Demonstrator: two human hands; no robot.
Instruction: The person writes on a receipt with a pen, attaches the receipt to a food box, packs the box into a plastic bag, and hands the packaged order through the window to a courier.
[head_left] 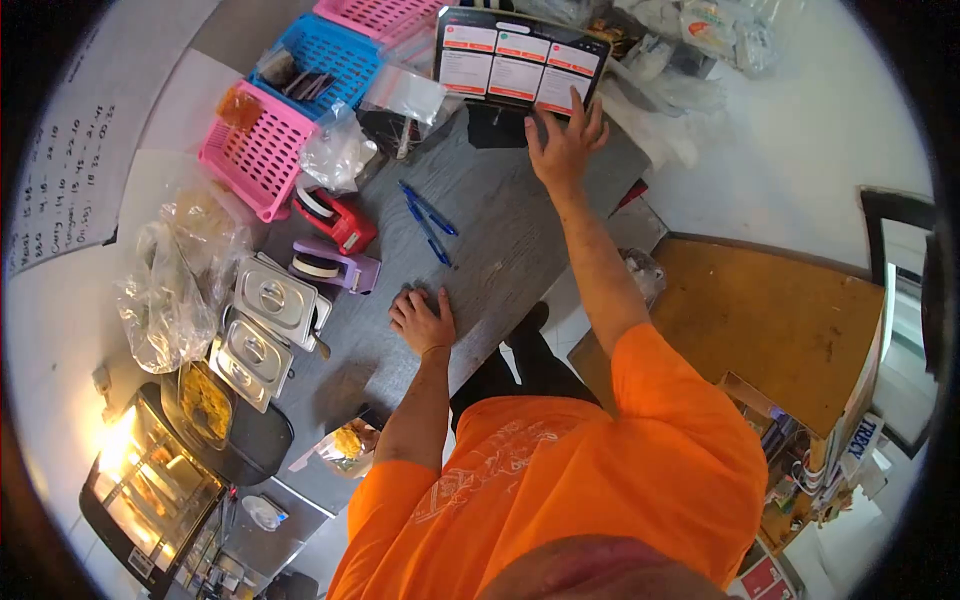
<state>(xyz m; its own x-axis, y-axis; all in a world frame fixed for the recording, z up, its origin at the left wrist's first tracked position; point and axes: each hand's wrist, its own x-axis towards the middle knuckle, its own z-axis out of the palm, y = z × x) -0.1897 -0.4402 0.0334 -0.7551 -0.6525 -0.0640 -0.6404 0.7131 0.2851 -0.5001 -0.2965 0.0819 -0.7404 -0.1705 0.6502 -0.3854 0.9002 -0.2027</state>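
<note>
My right hand (568, 148) reaches to a tablet (517, 75) propped at the far end of the grey table (500, 235). Its fingers are spread, with a fingertip at the lower right of the lit screen, which shows white panels with orange bars. My left hand (422, 320) rests on the tabletop near its front edge, fingers apart and slightly bent, holding nothing. Two blue pens (428, 212) lie between the hands. Left of them stand a red tape dispenser (345, 222) and a purple tape dispenser (350, 270).
Pink (250, 150) and blue baskets (335, 60) stand at the back left with plastic bags. Lidded metal containers (275, 295) line the left side, near a lit glass display case (150, 490). A brown wooden surface (760, 320) is on the right.
</note>
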